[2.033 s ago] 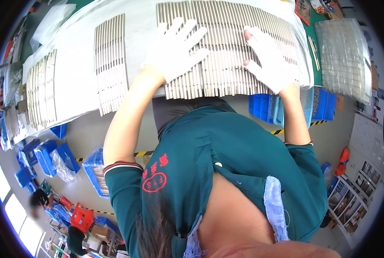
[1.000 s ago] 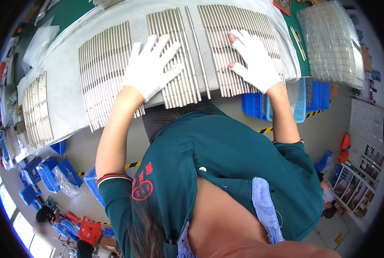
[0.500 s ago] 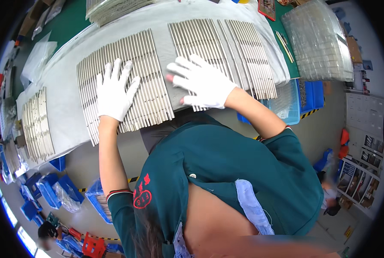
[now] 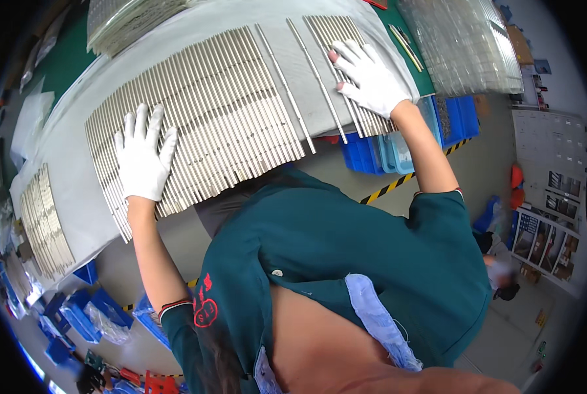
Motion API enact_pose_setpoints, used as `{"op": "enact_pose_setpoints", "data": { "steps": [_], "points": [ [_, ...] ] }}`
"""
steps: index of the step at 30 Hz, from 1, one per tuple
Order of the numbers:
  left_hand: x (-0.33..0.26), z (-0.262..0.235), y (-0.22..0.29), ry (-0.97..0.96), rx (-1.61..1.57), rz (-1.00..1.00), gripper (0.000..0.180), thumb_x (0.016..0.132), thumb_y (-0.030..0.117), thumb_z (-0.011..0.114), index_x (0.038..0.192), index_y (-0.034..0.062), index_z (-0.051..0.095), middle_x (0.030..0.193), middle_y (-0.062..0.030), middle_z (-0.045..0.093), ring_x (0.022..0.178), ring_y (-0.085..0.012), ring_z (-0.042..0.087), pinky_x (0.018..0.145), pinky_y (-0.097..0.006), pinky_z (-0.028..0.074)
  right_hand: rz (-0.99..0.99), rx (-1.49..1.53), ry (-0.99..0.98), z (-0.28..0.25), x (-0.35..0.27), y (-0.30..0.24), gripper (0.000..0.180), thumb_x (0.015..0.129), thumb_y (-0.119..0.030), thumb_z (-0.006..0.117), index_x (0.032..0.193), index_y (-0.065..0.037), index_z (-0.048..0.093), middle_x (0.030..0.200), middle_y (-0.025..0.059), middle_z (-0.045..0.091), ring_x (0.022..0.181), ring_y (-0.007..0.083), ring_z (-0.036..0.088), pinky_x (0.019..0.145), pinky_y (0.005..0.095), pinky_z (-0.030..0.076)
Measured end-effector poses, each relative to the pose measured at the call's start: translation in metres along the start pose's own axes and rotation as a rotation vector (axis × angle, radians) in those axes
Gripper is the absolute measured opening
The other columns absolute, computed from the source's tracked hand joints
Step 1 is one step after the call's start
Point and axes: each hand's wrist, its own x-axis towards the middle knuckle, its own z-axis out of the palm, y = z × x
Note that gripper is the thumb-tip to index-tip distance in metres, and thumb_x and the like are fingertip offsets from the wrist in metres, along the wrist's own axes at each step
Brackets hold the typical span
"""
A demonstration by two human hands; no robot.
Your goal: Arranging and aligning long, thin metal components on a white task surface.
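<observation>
Broadly, two spread grips over rows of silvery rods

From the left, a small bundle of rods (image 4: 47, 223) lies on the white cloth (image 4: 301, 85) that covers most of the surface (image 4: 70, 59). These rods look thin, straight and shiny, with bands of darker marks. Farther along, a broad block of rods (image 4: 208, 111) fans out side by side, nearly touching, their lower ends forming an uneven edge. Just beside it lies one lone rod (image 4: 285, 88), then, apart from it, another lone rod (image 4: 316, 79), then a narrower group of rods (image 4: 333, 31).

The left grip (image 4: 144, 161), fully gloved in white, lies flat with fingers apart over the left part of the broad block, clasping none of its rods. The right grip (image 4: 369, 79) is unclosed too, its palm down over the narrower group; bare tips of thumb and forefinger show through the glove.

Among the containers, blue bins (image 4: 80, 318) stand at lower left, with a clear plastic bag (image 4: 106, 320) in one. Below the right end stand a blue crate (image 4: 359, 155), a light-blue basket (image 4: 398, 157) and a blue box (image 4: 463, 119); beside the box show grey contents too small to identify.
</observation>
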Motion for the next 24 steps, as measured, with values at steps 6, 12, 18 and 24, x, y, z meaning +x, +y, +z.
{"op": "enact_pose_setpoints", "data": {
  "steps": [6,12,18,24],
  "points": [
    [0.000,0.002,-0.001,0.000,-0.001,0.020,0.052,0.094,0.046,0.047,0.140,0.0210,0.043,0.146,-0.0115,0.039,0.134,-0.0347,0.035,0.110,-0.052,0.024,-0.101,0.238,-0.024,-0.010,0.031,-0.065,0.057,0.093,-0.037,0.047,0.144,-0.013,0.037,0.150,0.0117,0.032,0.138,0.0322,0.029,0.114,0.0417,0.022],
    [-0.002,0.002,-0.002,-0.020,-0.006,0.016,0.052,0.095,0.045,0.046,0.142,0.0222,0.041,0.147,-0.0107,0.037,0.136,-0.0342,0.033,0.111,-0.052,0.023,0.017,0.249,0.324,-0.011,0.025,-0.027,0.047,0.091,-0.032,0.050,0.131,-0.007,0.047,0.143,0.0146,0.040,0.131,0.0336,0.037,0.108,0.0417,0.030],
    [-0.001,0.002,-0.002,-0.020,0.004,0.007,0.052,0.095,0.045,0.046,0.142,0.0219,0.041,0.147,-0.0106,0.037,0.136,-0.0339,0.032,0.111,-0.052,0.022,0.132,-0.277,0.106,0.003,-0.024,0.025,0.050,0.093,-0.040,0.043,0.132,-0.010,0.046,0.141,0.0138,0.040,0.131,0.0326,0.034,0.108,0.0483,0.024],
    [-0.002,0.005,-0.005,-0.027,-0.001,0.004,0.053,0.095,0.045,0.046,0.142,0.0220,0.041,0.148,-0.0103,0.036,0.137,-0.0333,0.031,0.112,-0.052,0.022,-0.025,-0.042,0.082,-0.007,0.006,-0.033,0.053,0.092,-0.040,0.045,0.137,-0.012,0.044,0.147,0.0139,0.035,0.135,0.0354,0.030,0.111,0.0513,0.020]
  ]
}}
